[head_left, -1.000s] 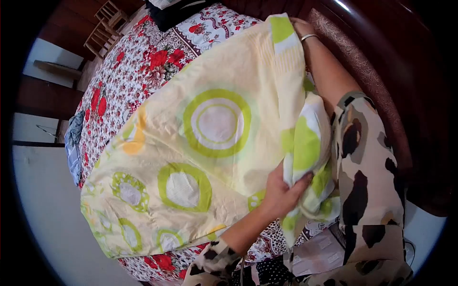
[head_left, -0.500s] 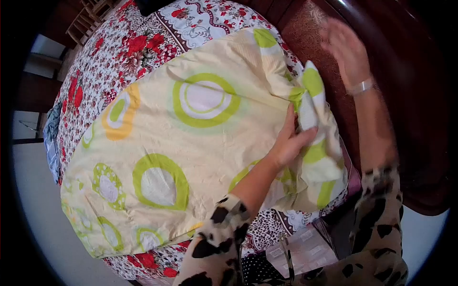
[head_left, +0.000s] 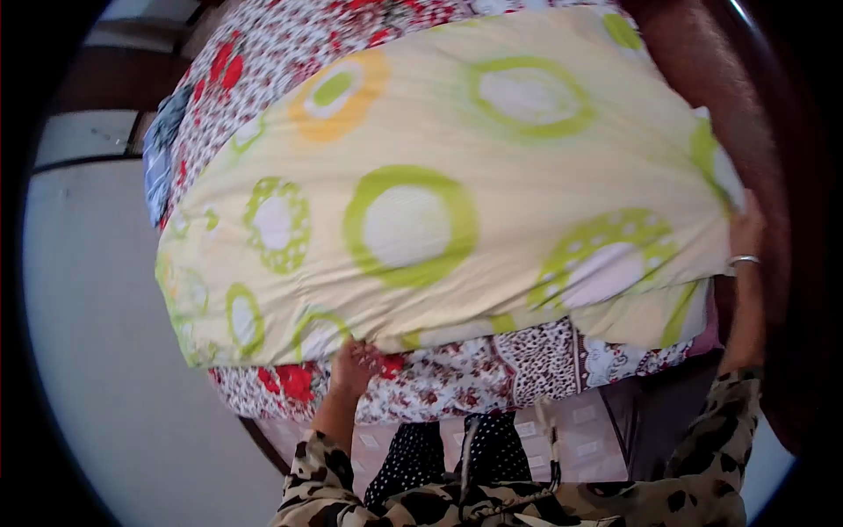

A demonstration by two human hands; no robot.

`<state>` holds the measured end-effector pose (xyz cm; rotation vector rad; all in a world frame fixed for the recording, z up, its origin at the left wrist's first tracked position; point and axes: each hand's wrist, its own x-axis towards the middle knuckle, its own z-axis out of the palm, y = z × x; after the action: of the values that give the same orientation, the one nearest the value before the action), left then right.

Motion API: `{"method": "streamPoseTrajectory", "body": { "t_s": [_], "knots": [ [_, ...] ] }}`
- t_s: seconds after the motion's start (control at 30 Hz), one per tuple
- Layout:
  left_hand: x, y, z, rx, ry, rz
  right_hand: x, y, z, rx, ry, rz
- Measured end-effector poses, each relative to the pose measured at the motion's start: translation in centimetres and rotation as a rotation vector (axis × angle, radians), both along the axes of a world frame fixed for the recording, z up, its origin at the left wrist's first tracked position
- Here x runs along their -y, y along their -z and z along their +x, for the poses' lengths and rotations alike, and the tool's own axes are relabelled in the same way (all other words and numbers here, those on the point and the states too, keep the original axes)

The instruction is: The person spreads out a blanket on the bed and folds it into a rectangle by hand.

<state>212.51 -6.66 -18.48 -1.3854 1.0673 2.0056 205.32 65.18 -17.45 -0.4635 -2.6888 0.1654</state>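
A pale yellow quilt [head_left: 500,184] with green and white rings lies spread across the bed in the head view. Its near edge is pinched by my left hand [head_left: 353,364], left of the middle, with the fingers partly tucked under the cloth. At the far right, my right hand [head_left: 748,230], with a bracelet at the wrist, grips the quilt's right end. Some of those fingers are hidden behind the fabric. Beneath the quilt, a floral bedsheet [head_left: 457,382] with red flowers shows along the near and far sides.
A dark wooden headboard [head_left: 795,114] stands along the right side. Blue cloth [head_left: 161,154] hangs at the bed's left edge. Pale floor [head_left: 97,290] lies to the left. My legs in dotted trousers [head_left: 496,448] stand close to the bed's near side.
My left hand has moved left along the quilt's near edge. The raised right hand has come down onto its right end. The bunched right part is now spread flatter, and the view has shifted.
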Motion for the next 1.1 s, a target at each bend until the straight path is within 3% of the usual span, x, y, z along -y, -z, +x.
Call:
{"method": "streamPoseTrajectory", "body": {
  "t_s": [0.07,0.1,0.2,0.27,0.33,0.4,0.5,0.57,0.67,0.77,0.8,0.83,0.87,0.9,0.93,0.97,1.0,1.03,1.07,1.1],
  "knots": [
    [0.5,-1.0,-1.2,0.059,-0.202,-0.196,1.8,-2.7,-1.1,0.325,0.241,-0.173],
    [1.5,-0.3,-1.4,0.064,-0.254,-0.191,2.6,-2.2,-1.0,0.325,0.211,-0.175],
    [4.5,3.6,-1.6,0.025,-0.469,-0.204,5.1,-2.1,-0.4,0.459,0.191,0.043],
    [6.8,6.3,-0.4,-0.004,-0.643,-0.236,8.8,-3.5,-0.2,0.284,-0.057,0.046],
    [9.0,8.7,0.9,-0.356,-0.591,-0.081,15.9,-4.7,0.8,0.278,-0.256,-0.016],
    [8.8,6.0,0.5,-0.323,-0.593,-0.056,23.9,-5.1,2.6,0.319,-0.465,-0.012],
    [8.9,-0.2,0.5,-0.338,-0.527,0.047,28.3,-2.7,4.0,0.495,-0.518,-0.075],
    [9.3,-0.4,1.5,-0.376,-0.400,0.074,24.3,2.9,4.9,0.773,-0.289,-0.034],
    [9.5,2.4,3.6,-0.204,-0.311,-0.031,24.0,3.8,3.8,0.904,-0.173,-0.025],
    [12.4,4.8,5.1,-0.186,-0.207,-0.020,21.6,4.1,3.1,0.803,-0.178,-0.077],
    [13.5,4.8,5.3,-0.205,-0.400,0.068,21.1,3.6,3.7,0.801,-0.159,-0.056],
    [14.4,4.7,5.4,-0.216,-0.587,0.161,20.3,3.0,4.8,0.757,0.012,-0.234],
    [15.5,5.7,5.9,-0.269,-0.584,0.139,19.5,2.5,5.9,0.699,0.185,-0.412],
    [17.3,6.5,6.8,-0.205,-0.486,0.065,18.9,2.1,7.2,0.633,0.150,-0.192],
    [18.4,6.1,7.3,-0.192,-0.445,0.003,17.4,2.9,8.7,0.624,0.177,-0.177],
    [18.2,4.0,6.1,-0.012,-0.451,-0.131,15.1,4.7,10.6,0.538,0.326,-0.314],
    [19.6,5.7,7.0,-0.001,-0.545,-0.200,13.5,5.5,12.2,0.450,0.473,-0.455],
    [21.2,7.5,7.9,-0.053,-0.523,-0.361,13.1,5.4,12.8,0.557,0.635,-0.321],
    [20.7,4.7,6.3,0.124,-0.310,-0.744,13.3,5.3,13.3,0.557,0.651,-0.326],
    [20.2,4.5,5.1,-0.102,-0.151,-1.002,14.7,4.7,13.2,0.363,0.771,-0.558]
  ]
}}
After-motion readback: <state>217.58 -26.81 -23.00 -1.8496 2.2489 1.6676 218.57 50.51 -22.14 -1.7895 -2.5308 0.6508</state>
